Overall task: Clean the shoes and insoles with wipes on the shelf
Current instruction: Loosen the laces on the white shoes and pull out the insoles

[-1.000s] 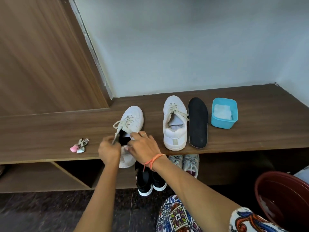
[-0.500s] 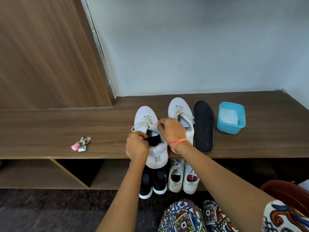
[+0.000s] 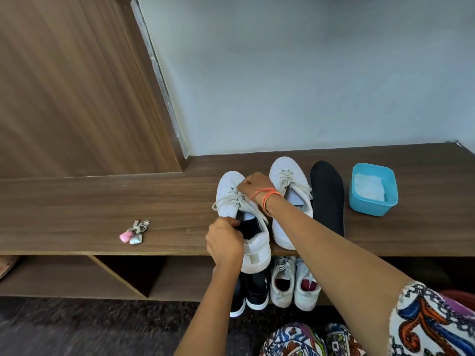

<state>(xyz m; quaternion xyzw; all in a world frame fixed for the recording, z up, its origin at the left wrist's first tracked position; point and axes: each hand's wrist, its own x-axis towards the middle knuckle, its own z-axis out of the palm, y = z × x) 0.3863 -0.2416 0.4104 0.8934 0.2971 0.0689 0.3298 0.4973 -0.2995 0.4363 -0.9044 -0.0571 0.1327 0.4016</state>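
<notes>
Together, left hand (image 3: 225, 240) and right hand (image 3: 253, 185) grip the white shoe (image 3: 257, 251)

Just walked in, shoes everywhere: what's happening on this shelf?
A person's left hand grips the heel opening of a white lace-up sneaker on the wooden shelf, while the right hand holds its laces. A second white sneaker, a loose black insole and a blue plastic tub of wipes lie alongside.

The left shoe (image 3: 230, 183) and right shoe (image 3: 285, 168) are finished in white, the insole (image 3: 326, 191) in black. The wipes (image 3: 368, 187) are white, the tub (image 3: 370, 208) turquoise. The shelf (image 3: 102, 201) is finished in brown wood grain. The sleeve (image 3: 431, 325) is multicoloured.
</notes>
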